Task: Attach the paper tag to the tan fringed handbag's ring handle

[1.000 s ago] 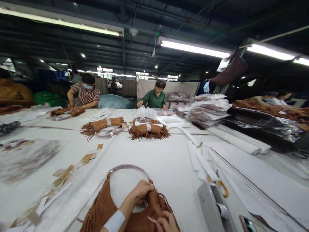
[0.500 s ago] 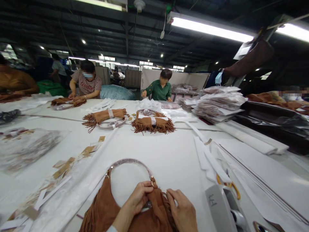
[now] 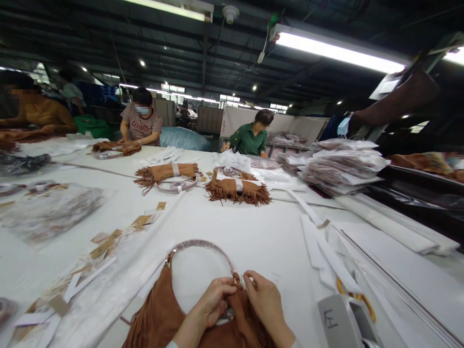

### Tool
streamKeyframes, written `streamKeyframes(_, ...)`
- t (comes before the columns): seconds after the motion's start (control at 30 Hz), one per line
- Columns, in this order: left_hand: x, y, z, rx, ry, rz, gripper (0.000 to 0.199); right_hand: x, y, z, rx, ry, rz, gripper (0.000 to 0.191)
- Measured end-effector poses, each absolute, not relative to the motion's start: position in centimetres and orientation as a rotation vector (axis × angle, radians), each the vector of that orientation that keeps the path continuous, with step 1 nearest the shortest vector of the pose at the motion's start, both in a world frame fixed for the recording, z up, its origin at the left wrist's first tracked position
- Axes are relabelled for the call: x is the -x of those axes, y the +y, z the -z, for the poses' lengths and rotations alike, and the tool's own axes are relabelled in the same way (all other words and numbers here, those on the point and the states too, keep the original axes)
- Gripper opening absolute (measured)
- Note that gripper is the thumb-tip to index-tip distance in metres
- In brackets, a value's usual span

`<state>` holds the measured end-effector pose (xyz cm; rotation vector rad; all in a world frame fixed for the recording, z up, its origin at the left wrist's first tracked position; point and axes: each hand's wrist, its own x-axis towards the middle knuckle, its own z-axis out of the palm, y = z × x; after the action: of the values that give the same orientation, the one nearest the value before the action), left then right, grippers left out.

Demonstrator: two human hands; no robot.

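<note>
A brown suede handbag [image 3: 159, 304] with fringe lies before me at the table's front edge. Its curved handle [image 3: 203, 243], wrapped in clear film, arches up toward the far side. My left hand [image 3: 217, 299] pinches the bag's edge just below the metal ring at the handle's right end. Close beside that ring is my right hand [image 3: 264, 297], thumb and forefinger pressed together; what lies between them is too small to make out. The bag's lower part runs out of view.
Two folded fringed bags, the left one [image 3: 174, 171] and the right one [image 3: 237, 186], lie farther back. At right are a grey dispenser [image 3: 342, 319], yellow-handled scissors [image 3: 368, 305] and stacked wrapped packages [image 3: 340, 162]. Tags [image 3: 105, 246] and plastic bags [image 3: 58, 208] cover the left. Co-workers sit opposite.
My right hand has moved up from the fringe at the bag's right side to beside the handle ring. The left hand keeps its hold. The view has swung slightly left.
</note>
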<state>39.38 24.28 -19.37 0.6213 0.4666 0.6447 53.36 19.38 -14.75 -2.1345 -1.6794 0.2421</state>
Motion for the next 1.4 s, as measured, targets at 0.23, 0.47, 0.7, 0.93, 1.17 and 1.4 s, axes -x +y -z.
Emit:
streamKeyframes(0.23,-39.1,24.4,19.2,-0.598,0.437,-0.621,0.021,-55.0,18.8,14.7,2.156,-1.562,-0.409,0.034)
streamKeyframes(0.47,-39.0,24.3,19.2,-0.596,0.443,-0.623,0.019,-53.8,19.3,15.0,2.192,-1.630,-0.305,0.034)
streamKeyframes(0.7,-39.0,24.4,19.3,-0.601,0.505,-0.637,0.024,-52.8,19.5,15.1,2.171,-1.720,-0.352,0.032)
streamKeyframes(0.93,-40.2,24.2,20.6,-0.643,0.731,-0.687,0.036,-53.3,19.6,15.7,2.146,-1.764,-0.378,0.034)
streamKeyframes(1.17,-38.9,26.4,19.3,-0.809,0.902,-0.985,0.028,-54.1,19.9,13.4,2.000,-2.078,-0.182,0.034)
streamKeyframes(1.4,-39.2,27.2,15.5,-1.047,0.725,-0.960,0.024,-53.7,22.1,11.5,1.759,-1.830,-0.574,0.032)
